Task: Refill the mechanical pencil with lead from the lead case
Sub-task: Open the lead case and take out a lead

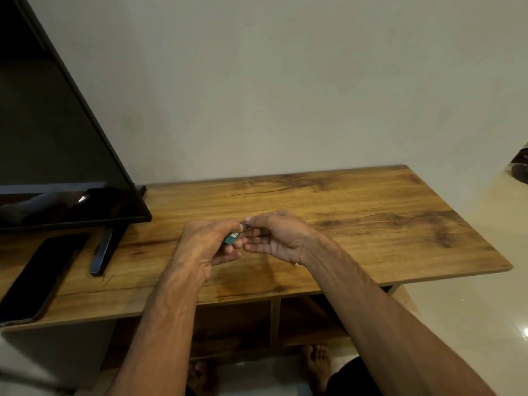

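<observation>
1. The fingers of the left hand (210, 242) are curled closed around a small teal lead case (232, 238), of which only one corner shows between thumb and forefinger.
2. The right hand (278, 238) meets it from the other side, thumb and forefinger pinched together on something small at the top of the case; what they pinch is too small to make out. The remaining right fingers lie loosely curled below.
3. Both hands are held together just above the middle of the wooden table (371, 224), forearms reaching in from the near edge.
4. A thin object, perhaps the mechanical pencil (295, 264), peeks out on the tabletop under the right wrist; it is mostly hidden.
5. Below the tabletop, bare feet (315, 364) stand on the pale floor beside a lower shelf.
6. To the left, a dark phone (40, 278) lies flat on the table, near the stand foot of a black monitor (57, 138).
7. Behind everything is a plain wall (285, 81).
</observation>
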